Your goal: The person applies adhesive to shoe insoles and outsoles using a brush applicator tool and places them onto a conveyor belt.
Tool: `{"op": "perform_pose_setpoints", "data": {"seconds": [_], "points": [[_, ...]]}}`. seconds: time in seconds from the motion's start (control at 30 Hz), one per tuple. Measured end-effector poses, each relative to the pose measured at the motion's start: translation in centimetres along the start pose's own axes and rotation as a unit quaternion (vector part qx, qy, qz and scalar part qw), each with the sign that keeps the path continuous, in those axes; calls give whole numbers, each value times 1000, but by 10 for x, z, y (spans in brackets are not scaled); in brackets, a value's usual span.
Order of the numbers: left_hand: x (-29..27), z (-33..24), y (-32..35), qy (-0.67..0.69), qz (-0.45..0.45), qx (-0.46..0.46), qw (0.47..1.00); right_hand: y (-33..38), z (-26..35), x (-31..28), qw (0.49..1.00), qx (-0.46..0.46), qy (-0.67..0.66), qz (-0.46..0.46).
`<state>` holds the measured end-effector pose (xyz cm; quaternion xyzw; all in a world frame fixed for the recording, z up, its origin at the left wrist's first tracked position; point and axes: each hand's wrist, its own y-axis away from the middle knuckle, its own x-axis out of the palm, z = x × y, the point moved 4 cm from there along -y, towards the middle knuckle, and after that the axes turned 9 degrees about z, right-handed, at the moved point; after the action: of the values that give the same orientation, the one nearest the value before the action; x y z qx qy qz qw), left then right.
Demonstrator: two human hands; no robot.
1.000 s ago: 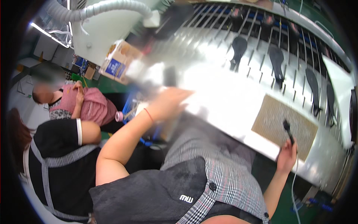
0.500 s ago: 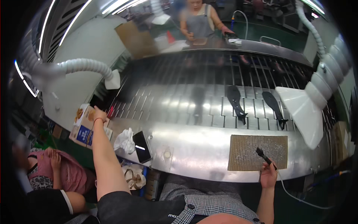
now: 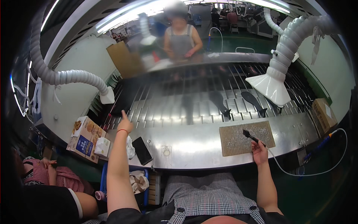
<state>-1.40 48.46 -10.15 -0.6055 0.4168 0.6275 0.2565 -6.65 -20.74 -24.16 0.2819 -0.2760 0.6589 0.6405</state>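
Note:
My right hand (image 3: 260, 152) grips a black-handled brush (image 3: 256, 139) with a dark tip and a pale hose running from its rear. The brush tip is over a brown ribbed board (image 3: 231, 145) smeared with whitish residue. My left hand (image 3: 126, 124) reaches to the slatted conveyor's near left side with its index finger stretched out and nothing visible in its grasp. A dark patch beyond the fingertip is too unclear to name. Black sole-shaped pieces, one (image 3: 219, 103) blurred and another (image 3: 253, 103) sharper, lie on the metal slats (image 3: 167, 108) at the right.
A printed carton (image 3: 86, 140), a tissue pack (image 3: 101, 146) and a black phone (image 3: 142, 151) sit at the left of the metal ledge. White duct hoods (image 3: 272, 89) hang on both sides. Another person (image 3: 181, 39) stands across; a brown box (image 3: 323, 115) is at right.
My left hand has left the carton and moved right, onto the conveyor's edge. The sole-shaped pieces appear further left as the view shifted. My right hand still holds the brush over the board.

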Motion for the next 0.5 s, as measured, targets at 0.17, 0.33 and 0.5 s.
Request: {"op": "perform_pose_setpoints", "data": {"seconds": [0.17, 0.33, 0.5], "points": [[82, -191, 210, 68, -102, 364, 923, 8, 3, 4, 999, -17, -31, 31], [185, -189, 302, -30, -50, 473, 879, 7, -6, -6, 1000, -2, -23, 0], [185, -179, 296, 27, -101, 507, 856, 4, -1, -1, 1000, 7, -8, 28]]}}
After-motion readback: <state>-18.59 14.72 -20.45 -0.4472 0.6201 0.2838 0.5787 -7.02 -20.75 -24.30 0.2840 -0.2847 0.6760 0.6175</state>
